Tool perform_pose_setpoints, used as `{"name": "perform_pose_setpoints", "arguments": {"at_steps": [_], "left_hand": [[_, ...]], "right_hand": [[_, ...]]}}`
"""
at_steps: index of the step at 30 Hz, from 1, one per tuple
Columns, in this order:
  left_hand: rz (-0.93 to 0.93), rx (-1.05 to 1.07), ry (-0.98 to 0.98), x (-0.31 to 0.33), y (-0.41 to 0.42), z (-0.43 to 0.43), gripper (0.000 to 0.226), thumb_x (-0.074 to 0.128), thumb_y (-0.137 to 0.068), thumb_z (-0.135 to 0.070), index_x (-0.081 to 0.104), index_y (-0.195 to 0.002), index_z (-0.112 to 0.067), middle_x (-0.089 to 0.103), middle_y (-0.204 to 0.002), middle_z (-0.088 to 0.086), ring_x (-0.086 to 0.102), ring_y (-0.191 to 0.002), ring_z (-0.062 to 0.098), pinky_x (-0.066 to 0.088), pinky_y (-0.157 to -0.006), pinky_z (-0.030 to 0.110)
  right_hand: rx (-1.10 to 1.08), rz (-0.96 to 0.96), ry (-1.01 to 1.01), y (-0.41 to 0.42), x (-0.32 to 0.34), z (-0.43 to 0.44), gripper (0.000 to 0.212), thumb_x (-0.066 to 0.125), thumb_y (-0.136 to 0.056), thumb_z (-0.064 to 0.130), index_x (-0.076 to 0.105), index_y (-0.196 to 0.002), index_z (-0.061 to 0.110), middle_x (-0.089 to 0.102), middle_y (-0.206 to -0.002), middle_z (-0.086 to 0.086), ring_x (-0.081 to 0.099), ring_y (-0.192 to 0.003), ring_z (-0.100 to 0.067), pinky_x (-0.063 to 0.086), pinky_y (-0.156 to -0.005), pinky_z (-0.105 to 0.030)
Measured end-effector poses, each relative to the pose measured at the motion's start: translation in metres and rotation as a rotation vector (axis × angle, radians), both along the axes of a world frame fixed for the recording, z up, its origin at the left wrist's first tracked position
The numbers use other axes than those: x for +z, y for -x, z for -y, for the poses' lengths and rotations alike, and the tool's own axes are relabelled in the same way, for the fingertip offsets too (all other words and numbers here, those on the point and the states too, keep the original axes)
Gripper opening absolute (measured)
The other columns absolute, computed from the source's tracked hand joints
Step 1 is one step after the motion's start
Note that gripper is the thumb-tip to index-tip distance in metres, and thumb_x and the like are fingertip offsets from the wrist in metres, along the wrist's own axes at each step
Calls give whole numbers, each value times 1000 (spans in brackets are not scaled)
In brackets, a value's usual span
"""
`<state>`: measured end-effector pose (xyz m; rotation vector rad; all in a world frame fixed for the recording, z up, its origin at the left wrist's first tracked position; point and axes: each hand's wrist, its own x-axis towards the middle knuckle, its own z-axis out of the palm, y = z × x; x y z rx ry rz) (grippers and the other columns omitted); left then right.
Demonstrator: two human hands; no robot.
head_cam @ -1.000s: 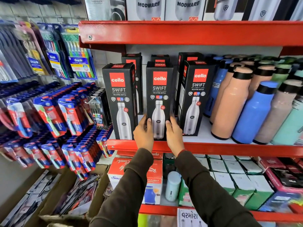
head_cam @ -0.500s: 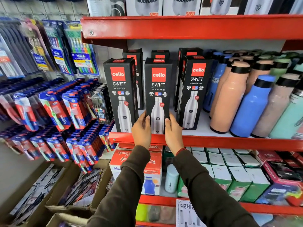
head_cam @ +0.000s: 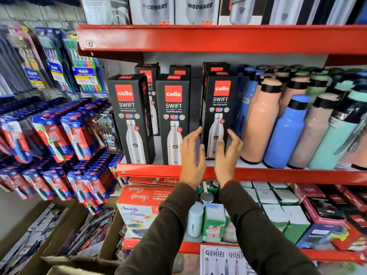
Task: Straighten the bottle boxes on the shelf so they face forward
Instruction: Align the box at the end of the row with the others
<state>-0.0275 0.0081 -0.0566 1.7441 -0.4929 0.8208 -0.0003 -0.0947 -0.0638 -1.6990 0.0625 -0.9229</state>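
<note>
Bracketing the right box (head_cam: pixel 219 114) at the shelf (head_cam: pixel 278 173) front edge, the left hand (head_cam: pixel 191 153) and right hand (head_cam: pixel 228 153) are spread, fingers unclosed, apparently to turn its skewed face forward beside the middle box (head_cam: pixel 173 118).

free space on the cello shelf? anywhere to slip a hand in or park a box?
Bare strip of shelf in front of the loose bottles. A dark gap between the middle box and right box, where the left hand is. Crowded: left box and middle box sit close; bottles packed tight.
</note>
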Motion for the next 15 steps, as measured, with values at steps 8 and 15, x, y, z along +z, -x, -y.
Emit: {"name": "perform_pose_setpoints", "arguments": {"at_steps": [8,15], "left_hand": [[-520,-122,110,13,-55,44,61,36,-101,-18,8,-155,-9,15,-164,9,14,-153,21,15,-122,28],[-573,-10,149,9,-66,43,50,38,-103,-20,28,-152,-21,55,-138,7,56,-119,23,44,-98,27]], "right_hand": [[260,-310,65,-37,22,38,51,38,-102,9,27,-152,9,34,-156,-8,33,-143,-18,22,-108,-18],[278,-339,78,-36,19,48,49,41,-103,12,30,-151,11,43,-151,-8,41,-138,-21,24,-91,-7]]}}
